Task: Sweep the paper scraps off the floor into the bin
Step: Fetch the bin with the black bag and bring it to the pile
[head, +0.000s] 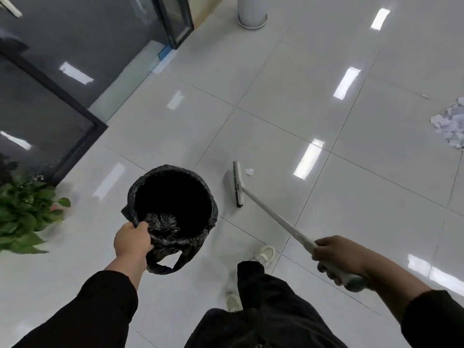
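My left hand [133, 241] grips the near rim of the bin [173, 197], fingers curled over the edge and pinching the black liner [163, 262] against it. The bin is round and dark, and the liner is folded down over its rim, with a loose loop of plastic hanging below my wrist. Inside, I see only the crinkled, glossy bottom of the liner near my fingers; the rest of the inside is too dark to make out, and I can see no paper in it.

My right hand [336, 259] is wrapped round the grey grip at the end of the broom [276, 222], fingers closed tight on the handle. The pale shaft runs forward and left from my fist down to the broom head [237, 184], which rests on the floor [276, 84] just right of the bin, bristles down.

One small scrap [249, 171] lies just beside the far end of the broom head. The main pile of scraps [452, 126] sits well apart, at the right edge of my view, cut off by the frame, with a tiny bit [424, 96] a little beyond it.

A leafy plant [27, 217] stands left of the bin, near a dark-framed glass door [50, 84]. A white column base [252, 11] stands far ahead. My pale shoes [265, 254] and dark trousers show below, between my arms.
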`<act>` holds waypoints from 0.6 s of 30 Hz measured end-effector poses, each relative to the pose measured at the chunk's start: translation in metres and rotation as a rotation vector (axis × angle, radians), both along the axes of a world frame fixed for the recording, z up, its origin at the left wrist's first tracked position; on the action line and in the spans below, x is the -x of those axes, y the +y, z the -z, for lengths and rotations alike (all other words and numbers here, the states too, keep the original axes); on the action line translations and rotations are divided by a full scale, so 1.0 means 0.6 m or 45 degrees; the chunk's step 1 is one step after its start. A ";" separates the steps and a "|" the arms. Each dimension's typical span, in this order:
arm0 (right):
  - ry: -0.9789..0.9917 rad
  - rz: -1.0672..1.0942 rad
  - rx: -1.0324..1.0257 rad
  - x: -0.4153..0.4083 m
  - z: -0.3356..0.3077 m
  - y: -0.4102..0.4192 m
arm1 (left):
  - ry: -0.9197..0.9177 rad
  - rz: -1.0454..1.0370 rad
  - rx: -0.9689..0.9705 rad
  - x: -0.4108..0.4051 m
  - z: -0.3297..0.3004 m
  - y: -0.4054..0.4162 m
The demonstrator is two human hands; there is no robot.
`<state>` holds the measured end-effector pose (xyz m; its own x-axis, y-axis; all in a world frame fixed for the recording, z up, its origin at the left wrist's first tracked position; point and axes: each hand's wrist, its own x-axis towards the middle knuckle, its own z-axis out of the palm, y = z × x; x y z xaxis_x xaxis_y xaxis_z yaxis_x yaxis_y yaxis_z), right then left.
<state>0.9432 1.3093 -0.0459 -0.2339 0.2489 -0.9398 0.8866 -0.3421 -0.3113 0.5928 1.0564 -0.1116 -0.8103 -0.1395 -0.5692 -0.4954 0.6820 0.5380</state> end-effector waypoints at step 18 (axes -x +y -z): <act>-0.115 -0.223 -0.016 -0.058 0.049 -0.043 | -0.075 -0.132 0.010 -0.218 -0.009 -0.188</act>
<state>0.9782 1.2836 -0.0752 -0.1893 0.2241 -0.9560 0.9568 -0.1768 -0.2310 0.7235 0.9434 -0.1062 -0.7564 -0.2252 -0.6141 -0.5941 0.6295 0.5008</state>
